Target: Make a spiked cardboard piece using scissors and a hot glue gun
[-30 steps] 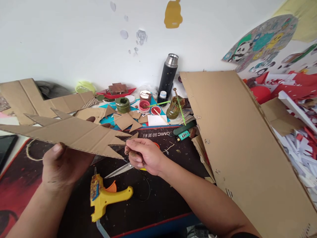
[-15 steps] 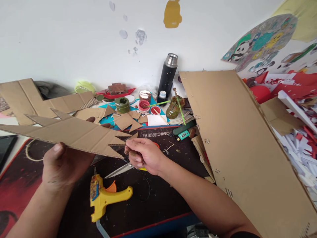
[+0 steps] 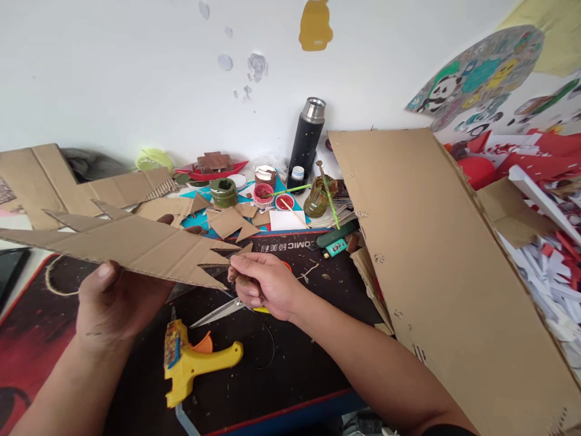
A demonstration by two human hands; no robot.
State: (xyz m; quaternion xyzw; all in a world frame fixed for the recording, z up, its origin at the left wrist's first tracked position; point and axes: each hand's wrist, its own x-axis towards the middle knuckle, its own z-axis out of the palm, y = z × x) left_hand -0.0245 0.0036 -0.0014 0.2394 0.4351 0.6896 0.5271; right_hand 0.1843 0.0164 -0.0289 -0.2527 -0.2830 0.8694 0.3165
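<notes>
A cut cardboard piece [image 3: 136, 248] with pointed ends lies tilted across my left hand [image 3: 122, 297], thumb on its near edge and fingertips showing beyond the far edge. My right hand [image 3: 265, 284] pinches one of the spiky tips at the piece's right end between thumb and fingers. Below the cardboard, scissors [image 3: 222, 313] rest on the black mat, blades toward the left and handles partly behind my right hand. Closer to me lies a yellow hot glue gun [image 3: 190, 360] with an orange trigger.
Paint jars [image 3: 224, 192], cardboard scraps [image 3: 227, 223] and a black thermos [image 3: 307, 136] stand along the wall. A large cardboard sheet [image 3: 445, 260] leans at the right, beside heaped paper scraps [image 3: 554, 303]. A green-and-teal utility knife [image 3: 338, 242] lies near the sheet.
</notes>
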